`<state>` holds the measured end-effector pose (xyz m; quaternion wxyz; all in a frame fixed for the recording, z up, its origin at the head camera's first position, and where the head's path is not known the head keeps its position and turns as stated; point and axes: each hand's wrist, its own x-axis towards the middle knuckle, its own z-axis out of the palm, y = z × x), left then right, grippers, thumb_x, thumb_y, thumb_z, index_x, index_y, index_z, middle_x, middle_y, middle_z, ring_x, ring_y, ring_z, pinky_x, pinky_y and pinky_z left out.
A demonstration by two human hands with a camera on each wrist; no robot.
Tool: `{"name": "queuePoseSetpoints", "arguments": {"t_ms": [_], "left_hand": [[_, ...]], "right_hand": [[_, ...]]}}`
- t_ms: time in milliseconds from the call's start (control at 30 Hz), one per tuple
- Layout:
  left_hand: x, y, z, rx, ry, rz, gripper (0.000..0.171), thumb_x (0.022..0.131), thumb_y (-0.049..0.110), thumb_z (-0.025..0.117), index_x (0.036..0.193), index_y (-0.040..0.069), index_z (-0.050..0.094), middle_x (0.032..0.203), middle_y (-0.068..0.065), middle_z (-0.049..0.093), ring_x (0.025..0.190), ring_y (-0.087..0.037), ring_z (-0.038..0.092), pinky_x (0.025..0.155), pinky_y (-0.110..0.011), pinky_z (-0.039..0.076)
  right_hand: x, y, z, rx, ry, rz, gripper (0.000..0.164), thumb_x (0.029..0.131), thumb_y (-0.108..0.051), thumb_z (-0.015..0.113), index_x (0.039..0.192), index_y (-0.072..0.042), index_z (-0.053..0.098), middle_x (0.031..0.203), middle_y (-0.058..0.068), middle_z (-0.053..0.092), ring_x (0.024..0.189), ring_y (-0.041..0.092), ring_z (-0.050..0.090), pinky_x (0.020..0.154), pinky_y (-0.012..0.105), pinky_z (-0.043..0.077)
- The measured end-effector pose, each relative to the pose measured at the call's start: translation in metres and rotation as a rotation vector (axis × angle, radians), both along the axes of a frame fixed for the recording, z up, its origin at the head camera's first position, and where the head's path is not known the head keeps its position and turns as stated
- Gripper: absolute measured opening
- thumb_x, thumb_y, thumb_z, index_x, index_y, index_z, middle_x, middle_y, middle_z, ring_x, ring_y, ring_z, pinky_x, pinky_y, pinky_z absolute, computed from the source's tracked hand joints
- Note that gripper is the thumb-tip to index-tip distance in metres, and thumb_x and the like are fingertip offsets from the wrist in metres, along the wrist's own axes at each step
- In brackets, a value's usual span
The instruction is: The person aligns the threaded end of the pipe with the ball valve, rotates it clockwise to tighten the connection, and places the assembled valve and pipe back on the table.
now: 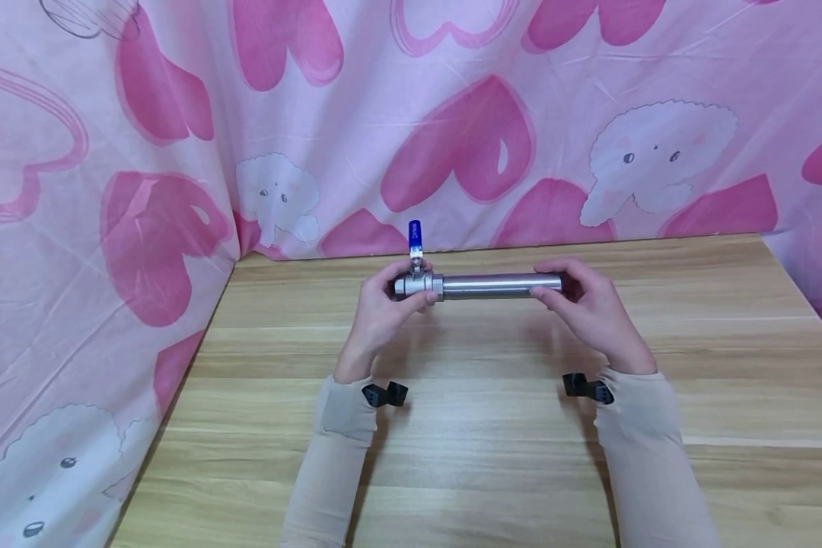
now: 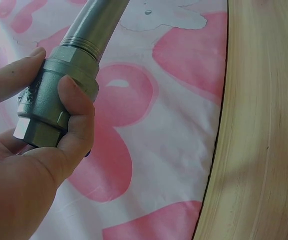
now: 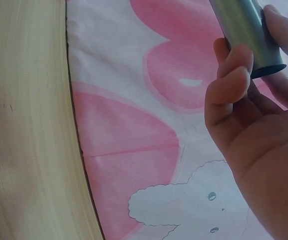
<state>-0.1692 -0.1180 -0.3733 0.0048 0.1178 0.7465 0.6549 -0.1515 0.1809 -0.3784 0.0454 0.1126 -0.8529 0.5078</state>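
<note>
A ball valve with a blue lever handle is joined to one end of a shiny metal pipe. The left hand grips the valve body, thumb on the near side and fingers behind it. In the left wrist view, threads show where the pipe meets the valve's hex collar. At the other end of the pipe, the right hand holds it between thumb and curled fingers. The right wrist view shows the pipe's plain end in that grip. Pipe and valve lie level, with the lever pointing away from the person.
Below the hands spreads a light wood-grain table. A pink curtain with hearts and white cartoon animals hangs along the table's back and left edges. Black wrist cameras are worn at both sleeve cuffs.
</note>
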Motion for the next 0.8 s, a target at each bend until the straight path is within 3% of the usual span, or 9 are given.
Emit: {"name": "queuePoseSetpoints", "arguments": {"t_ms": [800], "left_hand": [[0.001,0.0013,0.0003,0.002,-0.007,0.002,0.044,0.08,0.008,0.077,0.122,0.013,0.063,0.121,-0.005,0.064,0.097,-0.022,0.06,0.074,-0.033,0.058]], "right_hand": [[0.0,-0.0042,0.0031,0.032,-0.045,-0.064,0.033,0.097,-0.035,0.057,0.123,-0.016,0.063,0.101,0.003,0.06,0.083,0.018,0.052,0.066,0.019,0.047]]}}
